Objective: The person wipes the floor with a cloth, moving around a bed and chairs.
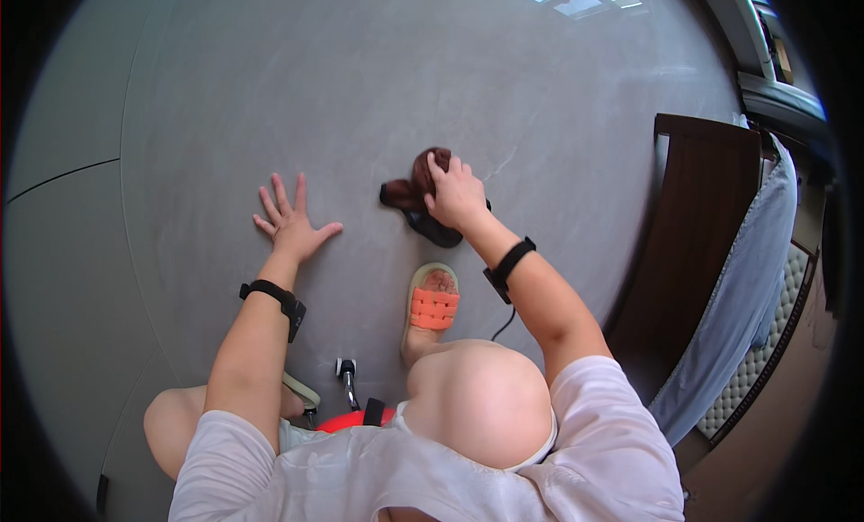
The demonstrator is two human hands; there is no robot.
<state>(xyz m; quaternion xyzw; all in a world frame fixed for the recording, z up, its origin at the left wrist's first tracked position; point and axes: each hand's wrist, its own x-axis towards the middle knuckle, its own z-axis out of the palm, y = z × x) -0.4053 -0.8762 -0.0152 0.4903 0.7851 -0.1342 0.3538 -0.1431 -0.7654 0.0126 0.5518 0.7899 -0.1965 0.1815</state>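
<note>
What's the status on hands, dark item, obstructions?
Left hand spread open, holding nothing. Right hand on dark brown-and-black item, grip unclear. Orange-strapped slipper close below the item in view, apart from it.

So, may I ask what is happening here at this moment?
The person's right hand is on a brown and black item, perhaps footwear, on the grey floor; the hand's full grip is hidden. The left hand is spread open, palm down, holding nothing; I cannot tell if it touches the floor. One foot in an orange-strapped sandal is nearer the body.
</note>
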